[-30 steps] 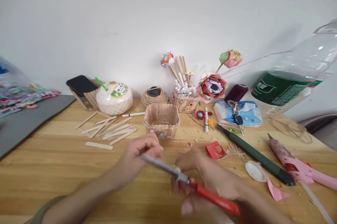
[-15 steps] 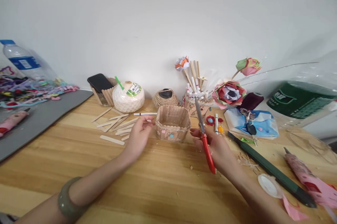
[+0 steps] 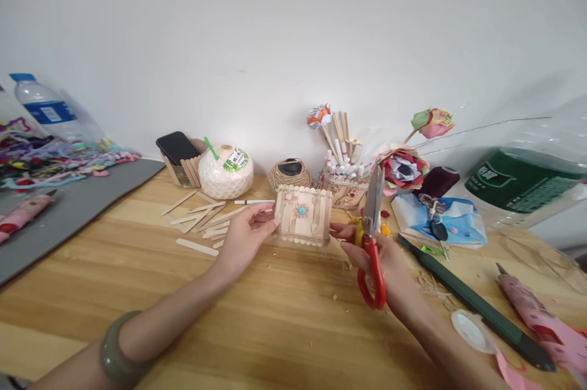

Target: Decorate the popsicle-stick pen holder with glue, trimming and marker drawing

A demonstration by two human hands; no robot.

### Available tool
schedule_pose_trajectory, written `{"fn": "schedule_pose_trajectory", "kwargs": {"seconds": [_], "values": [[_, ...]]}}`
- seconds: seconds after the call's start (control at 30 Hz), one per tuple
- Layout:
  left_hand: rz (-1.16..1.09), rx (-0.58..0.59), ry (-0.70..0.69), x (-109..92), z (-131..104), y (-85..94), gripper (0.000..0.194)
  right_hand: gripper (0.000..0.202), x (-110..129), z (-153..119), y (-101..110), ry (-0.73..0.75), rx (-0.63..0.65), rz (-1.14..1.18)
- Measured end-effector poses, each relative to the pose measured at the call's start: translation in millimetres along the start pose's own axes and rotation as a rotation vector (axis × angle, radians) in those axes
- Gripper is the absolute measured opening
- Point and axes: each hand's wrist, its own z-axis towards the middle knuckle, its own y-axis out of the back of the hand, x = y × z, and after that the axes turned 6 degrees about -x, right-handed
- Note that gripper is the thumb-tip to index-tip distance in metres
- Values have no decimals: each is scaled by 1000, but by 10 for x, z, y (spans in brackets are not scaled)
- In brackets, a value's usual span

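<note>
Thumb and fingers of the left hand are clamped on the left edge of a small wooden box, while the right hand is closed around the red-handled scissors, its fingertips at the box's right edge. The box is at the middle of the table, its side of upright sticks facing the near edge and trimmed with a pink bead, a blue bead and a heart shape; its inside is hidden. The scissors point up and away from the near edge, just right of the box.

Just beyond the box sits a ball of twine, and to its right a decorated basket holds white rolls and sticks. Paper flowers stand farther right. Left of the box are loose craft sticks, with a wrapped coconut and a phone in a stick holder behind them. At the far left, a grey mat bears a pink glue gun. On the right lie a blue-and-white packet, a long dark green tool and another pink glue gun.
</note>
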Motion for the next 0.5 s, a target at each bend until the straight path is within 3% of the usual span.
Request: {"fn": "schedule_pose_trajectory", "kwargs": {"seconds": [0.23, 0.5], "values": [[-34, -56, 13, 26, -22, -4, 31, 30, -23, -47, -74, -23, 80, 92], [-53, -25, 35, 70, -36, -14, 54, 29, -27, -52, -95, -37, 79, 169]]}}
